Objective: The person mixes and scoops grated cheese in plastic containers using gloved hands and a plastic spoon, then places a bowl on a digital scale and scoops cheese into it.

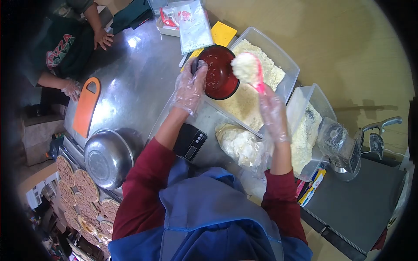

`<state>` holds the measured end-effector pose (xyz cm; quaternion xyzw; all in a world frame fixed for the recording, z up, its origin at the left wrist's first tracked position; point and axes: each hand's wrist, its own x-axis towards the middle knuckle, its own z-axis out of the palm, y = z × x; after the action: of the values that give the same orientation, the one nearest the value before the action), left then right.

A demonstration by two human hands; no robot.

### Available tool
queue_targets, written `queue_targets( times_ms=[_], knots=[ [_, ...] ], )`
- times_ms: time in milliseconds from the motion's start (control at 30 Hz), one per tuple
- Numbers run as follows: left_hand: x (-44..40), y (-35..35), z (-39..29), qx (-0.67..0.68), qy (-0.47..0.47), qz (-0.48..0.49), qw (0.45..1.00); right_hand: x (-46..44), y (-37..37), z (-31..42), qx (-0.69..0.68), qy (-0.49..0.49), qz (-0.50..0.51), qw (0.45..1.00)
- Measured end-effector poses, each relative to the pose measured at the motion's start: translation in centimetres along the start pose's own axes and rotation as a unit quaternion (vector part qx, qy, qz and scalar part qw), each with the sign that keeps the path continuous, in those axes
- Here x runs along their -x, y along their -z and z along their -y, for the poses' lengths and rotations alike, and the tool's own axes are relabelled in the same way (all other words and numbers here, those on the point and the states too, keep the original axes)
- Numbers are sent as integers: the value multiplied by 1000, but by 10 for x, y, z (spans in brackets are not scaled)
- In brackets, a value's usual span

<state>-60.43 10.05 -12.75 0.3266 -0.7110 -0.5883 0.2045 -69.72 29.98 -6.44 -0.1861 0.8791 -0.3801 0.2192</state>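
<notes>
In a clear plastic glove, my left hand (190,87) grips the rim and handle side of a dark red bowl or cup (219,71), which has a few crumbs inside. My right hand (273,114), gloved too, is closed round a pink scoop (260,83) heaped with pale crumbly stuff (245,68). The scoop is just right of the red bowl, above a long clear bin (292,65) of pale crumbs. Nearer my body lie a plastic bag with white lumps (241,145) and a black scale (190,141). A second clear bin (328,104) of crumbs stands at the right.
An upturned steel bowl (108,157) and an orange board (86,107) are on the steel table (137,65). Topped flat rounds (82,195) lie lower left. A co-worker's hands (103,38) rest at upper left. A metal device with a handle (348,148) stands right.
</notes>
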Motion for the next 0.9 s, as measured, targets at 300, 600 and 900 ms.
queue_targets(
  times_ms=[300, 600, 900],
  knots=[
    [0, 17, 17, 52, 31, -42, 997, -74, -16, -44, 282, 52, -158, 945],
    [15, 44, 15, 184, 73, -117, 973, -105, -76, -109, 324, 51, -32, 944],
    [-5, 26, 9, 68, 2, -87, 994, -80, -45, -117, -349, -165, 125, 914]
  ],
)
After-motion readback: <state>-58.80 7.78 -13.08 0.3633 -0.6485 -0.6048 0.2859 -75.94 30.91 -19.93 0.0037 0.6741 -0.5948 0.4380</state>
